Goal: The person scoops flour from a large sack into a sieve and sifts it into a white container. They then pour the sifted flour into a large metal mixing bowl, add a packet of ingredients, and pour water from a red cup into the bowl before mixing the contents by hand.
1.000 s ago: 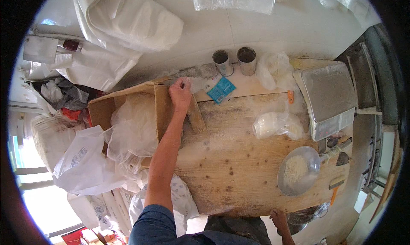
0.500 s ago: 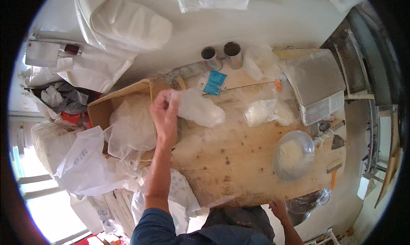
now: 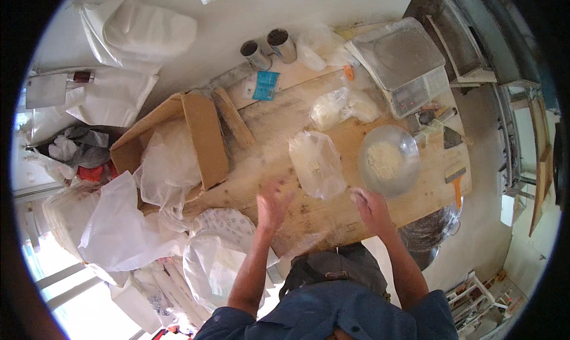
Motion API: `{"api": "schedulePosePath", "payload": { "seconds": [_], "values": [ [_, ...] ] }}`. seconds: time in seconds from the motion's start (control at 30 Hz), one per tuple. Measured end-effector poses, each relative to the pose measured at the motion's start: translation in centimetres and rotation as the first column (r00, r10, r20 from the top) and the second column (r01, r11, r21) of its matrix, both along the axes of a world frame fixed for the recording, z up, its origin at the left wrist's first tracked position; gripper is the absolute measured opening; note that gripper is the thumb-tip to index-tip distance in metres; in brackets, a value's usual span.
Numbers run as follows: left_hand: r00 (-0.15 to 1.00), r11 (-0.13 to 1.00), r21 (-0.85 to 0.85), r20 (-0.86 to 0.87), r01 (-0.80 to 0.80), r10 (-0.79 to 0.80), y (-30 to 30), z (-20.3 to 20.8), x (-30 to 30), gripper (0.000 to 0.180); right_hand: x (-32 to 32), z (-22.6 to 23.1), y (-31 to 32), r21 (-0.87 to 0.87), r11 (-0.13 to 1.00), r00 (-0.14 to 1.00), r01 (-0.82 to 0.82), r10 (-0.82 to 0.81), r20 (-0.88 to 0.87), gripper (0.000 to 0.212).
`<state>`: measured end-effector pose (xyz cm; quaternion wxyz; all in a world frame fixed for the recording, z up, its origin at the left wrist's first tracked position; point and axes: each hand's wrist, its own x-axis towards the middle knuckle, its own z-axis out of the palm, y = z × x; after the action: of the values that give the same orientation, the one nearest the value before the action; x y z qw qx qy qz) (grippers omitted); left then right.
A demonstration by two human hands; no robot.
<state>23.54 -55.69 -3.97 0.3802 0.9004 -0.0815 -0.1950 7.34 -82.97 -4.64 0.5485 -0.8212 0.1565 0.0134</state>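
Note:
A clear plastic bag with pale powder in it [image 3: 317,165] lies on the wooden table, between my hands and a little beyond them. My left hand [image 3: 273,205], smeared by motion, hovers left of this bag with its fingers apart and nothing seen in them. Close to the bag's lower right corner is my right hand [image 3: 371,210], its fingers loosely bent, with a gap at the thumb. Just beyond the right hand stands a round metal bowl [image 3: 409,183] holding pale, crumbly powder [image 3: 383,160]. A second clear bag of pale stuff [image 3: 344,107] lies farther back.
A cardboard box [image 3: 205,141] with plastic bags sits at the left. At the back are two metal cans [image 3: 281,45], a blue packet [image 3: 265,85] and a scale [image 3: 398,52]. An orange-handled scraper [image 3: 456,183] lies at the right edge. A wooden strip [image 3: 233,117] is beside the box.
The bag by my left hand has come from near the box to the table's middle, and that hand is now off it. My right hand has risen over the table. The view has shifted.

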Motion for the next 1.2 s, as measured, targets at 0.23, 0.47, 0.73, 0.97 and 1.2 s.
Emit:
{"api": "schedulePosePath", "payload": {
  "seconds": [0.23, 0.47, 0.73, 0.97, 1.2],
  "values": [
    [0.736, 0.965, 0.246, 0.636, 0.093, -0.232, -10.5, -9.3, 7.7, 0.057, 8.0, -2.9, 3.9, -0.42, 0.902, 0.955, 0.105, 0.026, 0.295, 0.031],
    [0.937, 0.97, -0.2, -0.289, 0.139, -0.194, -9.1, -11.7, 12.8, 0.02, 2.9, -8.7, 8.1, -0.418, 0.712, 0.824, -0.564, 0.459, -0.331, 0.028],
    [0.392, 0.689, -0.58, -0.81, -0.435, -0.435, -9.0, -9.1, 11.6, 0.027, -6.3, -10.9, 1.2, -0.339, 0.903, 0.941, -0.263, 0.318, 0.115, 0.046],
    [0.295, 0.656, -0.437, -0.899, -0.615, -0.323, -17.4, -12.6, 7.9, 0.045, -9.7, -14.7, -3.2, 0.461, 0.844, 0.946, 0.274, -0.149, -0.289, 0.043],
    [0.415, 0.658, -0.573, -0.816, -0.488, -0.403, -20.5, -13.5, 6.5, 0.051, -9.5, -17.6, -7.1, 0.599, 0.272, 0.638, 0.753, -0.527, -0.562, 0.03]
  ]
}}
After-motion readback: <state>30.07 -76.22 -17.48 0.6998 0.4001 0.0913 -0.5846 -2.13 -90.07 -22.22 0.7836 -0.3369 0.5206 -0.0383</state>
